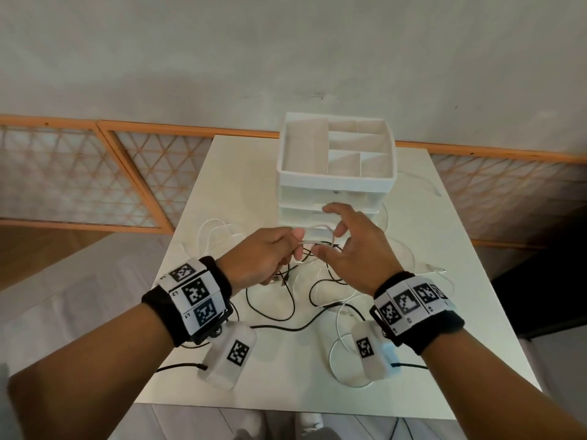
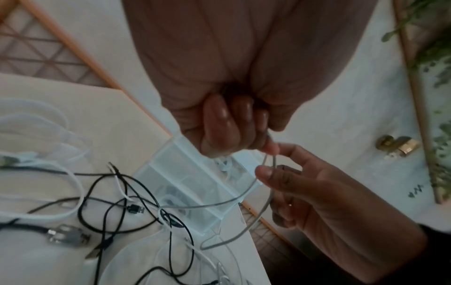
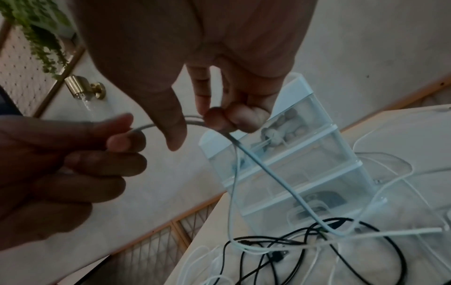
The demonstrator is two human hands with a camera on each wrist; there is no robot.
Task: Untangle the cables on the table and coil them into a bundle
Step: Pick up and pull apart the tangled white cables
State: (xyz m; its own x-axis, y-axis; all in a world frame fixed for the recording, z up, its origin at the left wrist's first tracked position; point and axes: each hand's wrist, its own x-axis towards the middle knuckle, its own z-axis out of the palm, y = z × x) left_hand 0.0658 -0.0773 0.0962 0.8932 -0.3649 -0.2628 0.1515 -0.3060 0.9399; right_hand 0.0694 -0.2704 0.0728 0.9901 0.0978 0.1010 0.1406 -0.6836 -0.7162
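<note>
Under your hands the surface [image 1: 444, 236] looks smooth and matt white, the drawer organizer [image 1: 336, 182] is translucent plastic with glossy fronts, the black cables [image 1: 286, 315] and white cable [image 3: 268, 173] wear smooth rubbery sheaths, and your wristbands [image 1: 165, 309] are black cloth.

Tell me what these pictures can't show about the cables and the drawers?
- White cable: in the head view, the left hand hides how much is gathered.
- Drawer organizer: contents blurred behind frosted fronts, right wrist view.
- Black cables: ends run off the left wrist picture's edge.
- Tangle centre: the right hand covers it, head view.
</note>
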